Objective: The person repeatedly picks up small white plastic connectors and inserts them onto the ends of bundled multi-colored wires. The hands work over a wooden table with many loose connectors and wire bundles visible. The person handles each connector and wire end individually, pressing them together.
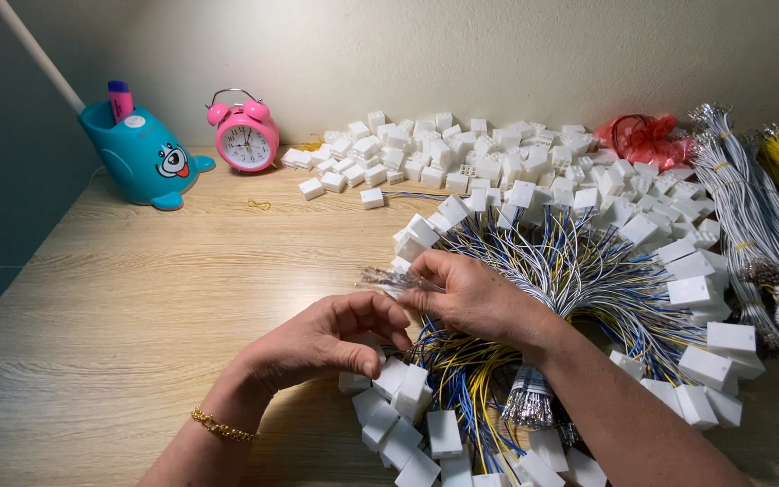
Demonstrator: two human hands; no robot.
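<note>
Fanning out at six o'clock, white connector blocks (407, 424) are being crowded by the left hand (326, 343), which is being curled narrow around one block, fingers tucked under so the grip itself cannot be fully told. Just beyond, at centre, the right hand (475, 298) is being pinched shut on a thin bunch of metal-tipped wire ends (394, 280), pointing toward nine o'clock. These wires are being judged light, soft and springy, with fragile crimped tips; a hold just behind the tips looks safest. Blue, yellow and white leads (579, 271) are being spread toward three o'clock. Farther off, at twelve o'clock, a heap of loose white housings (462, 153) is being kept on the wooden table (137, 271). At eleven o'clock, a teal whale-shaped holder (142, 158) is being used for a pink marker (120, 99), beside a pink alarm clock (246, 135).
</note>
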